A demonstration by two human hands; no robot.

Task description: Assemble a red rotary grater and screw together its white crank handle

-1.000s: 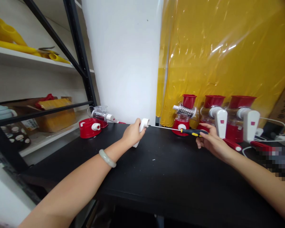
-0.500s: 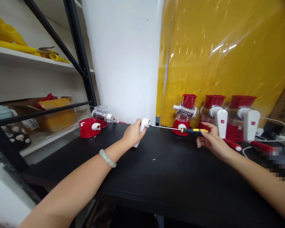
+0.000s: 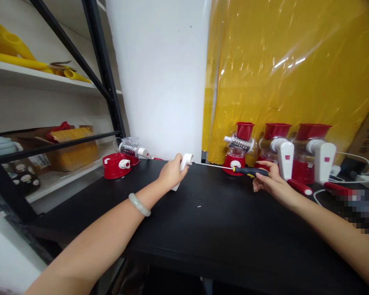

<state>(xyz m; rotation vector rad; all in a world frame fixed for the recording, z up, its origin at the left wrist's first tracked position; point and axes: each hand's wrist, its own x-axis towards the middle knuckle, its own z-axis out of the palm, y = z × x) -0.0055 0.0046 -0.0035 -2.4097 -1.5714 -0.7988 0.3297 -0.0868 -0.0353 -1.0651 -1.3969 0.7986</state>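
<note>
My left hand (image 3: 173, 172) is closed around a white plastic crank arm (image 3: 188, 159), whose round collar faces right. My right hand (image 3: 269, 179) grips the black and yellow handle of a screwdriver (image 3: 247, 171) between thumb and fingers. The screwdriver's long thin shaft lies nearly level, and its tip reaches the opening of the white collar; how deep it goes inside is hidden. Behind the screwdriver stands a red rotary grater (image 3: 234, 162) with a metal drum and a clear housing. Both hands are above the black table (image 3: 203, 233).
Two more red graters (image 3: 285, 155) with white crank arms stand at the right, near a white cable (image 3: 367, 159). At the back left are a red base (image 3: 113, 166) and a clear grater body with a drum (image 3: 130, 150). A black-framed shelf (image 3: 106, 86) borders the left side.
The screwdriver handle has turned about its axis, showing more black and less yellow. My right thumb and fingers have shifted slightly left. My left hand stays nearly in place.
</note>
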